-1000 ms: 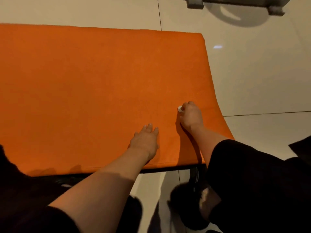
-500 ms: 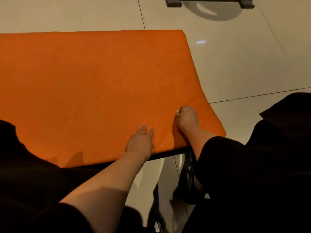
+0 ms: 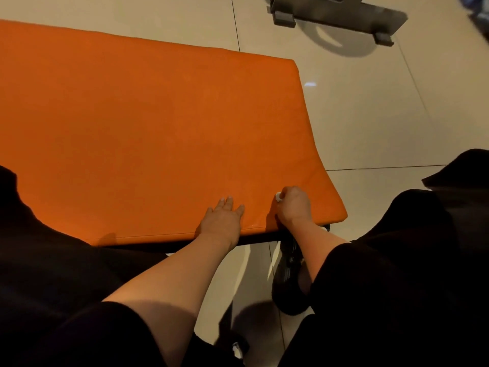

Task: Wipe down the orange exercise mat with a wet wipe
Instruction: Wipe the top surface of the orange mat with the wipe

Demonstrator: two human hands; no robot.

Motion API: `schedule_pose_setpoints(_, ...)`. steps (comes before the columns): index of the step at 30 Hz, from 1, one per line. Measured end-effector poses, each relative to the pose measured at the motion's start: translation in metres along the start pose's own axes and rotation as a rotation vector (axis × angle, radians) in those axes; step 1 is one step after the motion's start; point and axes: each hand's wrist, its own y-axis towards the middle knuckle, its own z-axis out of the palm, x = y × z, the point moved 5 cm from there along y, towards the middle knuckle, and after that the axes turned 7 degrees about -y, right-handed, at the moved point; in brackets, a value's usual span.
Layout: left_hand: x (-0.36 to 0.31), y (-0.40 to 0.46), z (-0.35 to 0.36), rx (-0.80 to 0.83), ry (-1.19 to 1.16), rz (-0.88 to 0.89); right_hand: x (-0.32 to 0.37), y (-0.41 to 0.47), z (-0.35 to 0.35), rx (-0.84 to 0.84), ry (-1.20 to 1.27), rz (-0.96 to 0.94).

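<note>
The mat [image 3: 148, 133] is a flat, even orange with no pattern, a thin darker seam line running along its near edge. The wipe [image 3: 278, 197], bunched in the right hand [image 3: 294, 206], shows as a small white spot. The floor [image 3: 370, 115] is pale cream glossy tile crossed by thin dark grout lines. The sleeves [image 3: 397, 274] are plain black. A shoe [image 3: 289, 282] below the mat is black. The frame [image 3: 336, 14] on the floor at the top is dull grey.

Pale tiled floor [image 3: 370, 123] carries orange mat [image 3: 148, 128].
</note>
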Motion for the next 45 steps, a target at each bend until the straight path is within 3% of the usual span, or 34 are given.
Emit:
schedule_pose_setpoints(6,0.004,-0.010,0.006,-0.005,0.037,0.020,0.029,-0.035,0.013,0.085,-0.055,-0.163)
schedule_pose_setpoints(11,0.004,-0.015,0.006,-0.038,0.013,0.057,-0.031,-0.039,-0.009,-0.098,-0.011,0.142)
schedule_pose_setpoints(13,0.004,-0.017,0.008,-0.041,0.004,0.061,-0.027,-0.047,-0.008,-0.126,-0.009,0.160)
schedule_pose_setpoints(20,0.011,-0.029,0.020,-0.059,-0.009,0.072,0.035,-0.075,0.037,0.037,0.013,-0.148)
schedule_pose_setpoints(27,0.032,-0.047,0.024,-0.300,-0.140,0.102,-0.005,-0.076,0.016,-0.196,0.057,0.166)
schedule_pose_setpoints(34,0.063,-0.069,0.036,-0.366,-0.084,0.069,0.085,-0.107,0.067,-0.060,0.135,-0.246)
schedule_pose_setpoints(41,0.063,-0.071,0.036,-0.366,-0.072,0.058,0.031,-0.090,0.040,-0.181,0.028,0.106)
schedule_pose_setpoints(45,0.061,-0.069,0.036,-0.330,-0.071,0.050,0.084,-0.108,0.068,-0.041,0.103,-0.217)
